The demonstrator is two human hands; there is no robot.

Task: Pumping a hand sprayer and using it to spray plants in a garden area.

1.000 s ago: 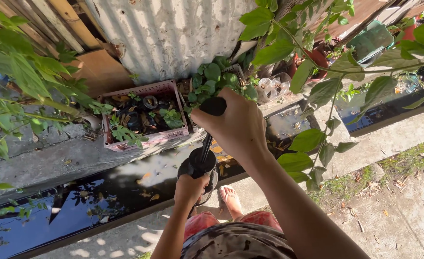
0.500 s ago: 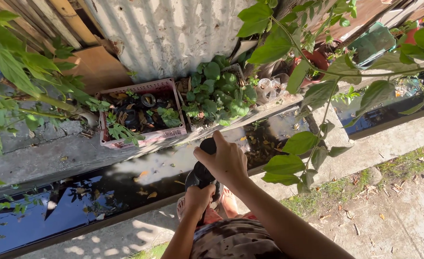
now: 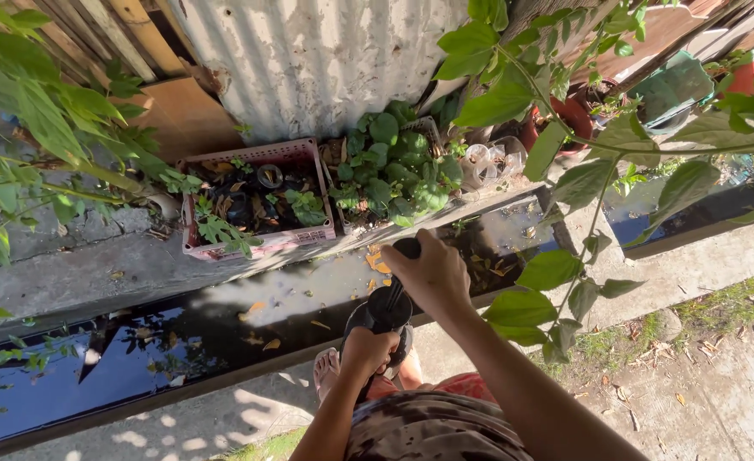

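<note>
Head view: the black plunger handle (image 3: 407, 248) is gripped by the closed right hand (image 3: 432, 277), the black cylinder body (image 3: 383, 312) clasped by the left hand (image 3: 366, 350); strokes are best kept straight along the rod.

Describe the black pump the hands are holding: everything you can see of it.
The pump is black, looks plastic, and stands tilted over the dark water channel. Its wide round top shows at mid-frame, with a thin shaft rising to a black handle. The right hand wraps the handle, hiding most of it. The left hand grips the body just below the top. The lower part is hidden behind the hands and clothing.
</note>
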